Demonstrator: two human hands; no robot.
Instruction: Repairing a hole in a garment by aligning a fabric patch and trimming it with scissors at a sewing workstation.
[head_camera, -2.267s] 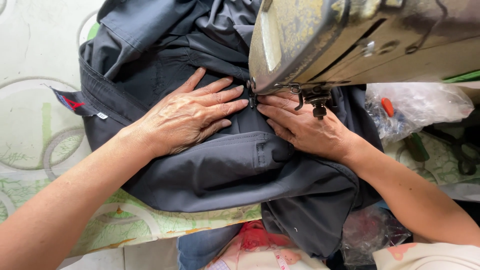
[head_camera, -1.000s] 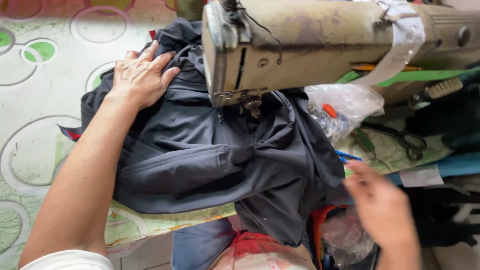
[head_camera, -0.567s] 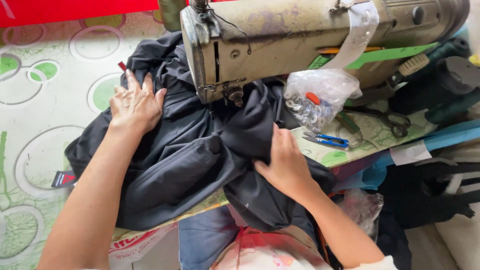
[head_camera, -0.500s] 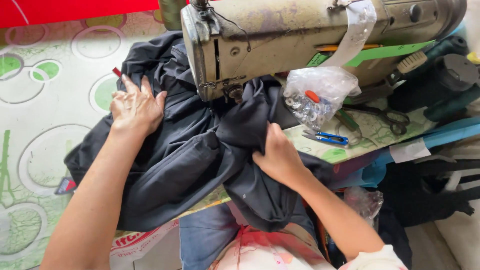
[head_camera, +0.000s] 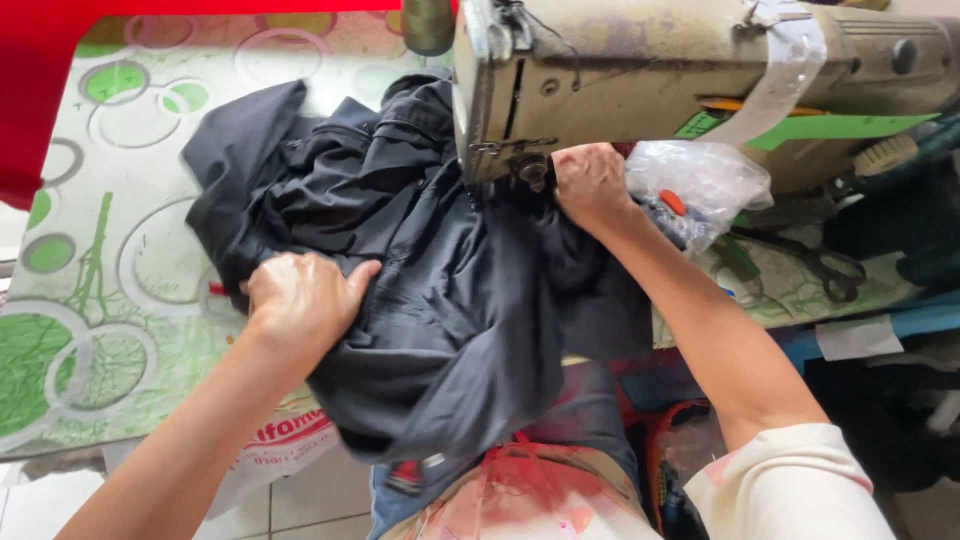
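A person's left hand (head_camera: 305, 300) bunches a dark garment (head_camera: 440, 290) on the table (head_camera: 90, 300), fingers clamped, while the right hand (head_camera: 590, 180), fingers curled on cloth beneath the sewing machine (head_camera: 650, 70), risks a needle prick.

Head camera looks steeply down, close over the sewing table (head_camera: 90, 330).

The dark cloth garment (head_camera: 440, 290) bunched under my left hand (head_camera: 300, 300) looks matt, smooth and soft. The old beige metal sewing machine (head_camera: 650, 70) has dull, worn, stained paint. A clear plastic bag (head_camera: 705, 180) shines, crinkled. My counter (head_camera: 90, 300) wears a glossy green-circled plastic cover. Dark metal scissors (head_camera: 815, 262) look dull.
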